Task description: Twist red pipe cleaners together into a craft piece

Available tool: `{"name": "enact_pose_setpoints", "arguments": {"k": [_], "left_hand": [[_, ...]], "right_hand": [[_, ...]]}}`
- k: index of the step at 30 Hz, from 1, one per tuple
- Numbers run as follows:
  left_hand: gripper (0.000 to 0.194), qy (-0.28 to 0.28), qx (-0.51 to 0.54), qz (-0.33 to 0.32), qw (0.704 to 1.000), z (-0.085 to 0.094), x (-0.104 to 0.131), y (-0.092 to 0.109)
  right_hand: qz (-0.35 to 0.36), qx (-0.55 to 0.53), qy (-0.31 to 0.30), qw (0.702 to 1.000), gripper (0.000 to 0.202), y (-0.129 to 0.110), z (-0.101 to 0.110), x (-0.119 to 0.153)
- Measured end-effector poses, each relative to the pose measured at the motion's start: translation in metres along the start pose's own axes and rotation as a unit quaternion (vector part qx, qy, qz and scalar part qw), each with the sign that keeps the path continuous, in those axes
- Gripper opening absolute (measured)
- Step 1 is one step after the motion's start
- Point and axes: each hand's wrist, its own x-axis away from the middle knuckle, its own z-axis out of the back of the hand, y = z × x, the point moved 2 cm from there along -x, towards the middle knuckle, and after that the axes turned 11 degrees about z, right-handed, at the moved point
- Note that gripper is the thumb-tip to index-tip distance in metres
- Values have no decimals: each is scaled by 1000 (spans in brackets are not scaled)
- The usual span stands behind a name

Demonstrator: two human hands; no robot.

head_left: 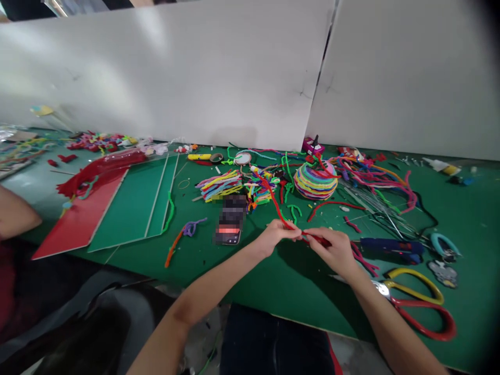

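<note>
A red pipe cleaner (275, 195) runs from the pile down into my fingers, above the green table. My left hand (278, 234) is closed in a pinch on it. Close to its right, my right hand (332, 249) pinches the same red strand, with its fingertips almost meeting the left ones. Part of the strand is hidden by the fingers. Beyond the hands sits a striped ball of coloured pipe cleaners (315, 182). A phone (230, 221) lies left of my left hand, and a bundle of cut pipe cleaners (221, 185) lies behind it.
Large scissors (414, 291) and a dark blue glue gun (392, 250) lie right of my right hand. Teal-handled pliers (443, 245) rest farther right. Red and green boards (133, 203) lie on the left. A white partition (195, 78) closes the back. Another person's arm (17, 213) shows at left.
</note>
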Motion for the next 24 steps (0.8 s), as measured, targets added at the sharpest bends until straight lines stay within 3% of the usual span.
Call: {"name": "enact_pose_setpoints", "arguments": {"k": [4,6,8,10,12,15,17,20,22,24], "left_hand": [[23,-36,91,110,989,1,-4,-4],[18,-57,120,152,980,2,-3,-3],[16,-68,130,169,975,3,-1,-1],[14,-62,127,156,978,4,3,2],[13,-34,86,92,991,4,6,8],[15,7,-69,-52,996,4,10,25],[16,15,-195,-151,969,2,12,45],[12,18,-330,-297,896,-3,14,81],[12,30,-373,-357,856,-7,13,101],[13,42,-385,-390,835,-9,11,114]], "right_hand": [[110,112,2,988,18,6,1,2],[154,144,-33,977,19,9,1,0],[176,145,-87,970,20,11,2,-4],[178,136,-101,969,22,11,3,-8],[146,110,-62,981,23,8,5,-13],[37,20,2,999,25,3,9,-19],[-28,-38,20,999,31,1,15,-26],[-82,-96,19,992,38,-2,27,-44],[-99,-126,4,987,38,-4,35,-58],[-108,-152,7,982,38,-4,40,-70]]}}
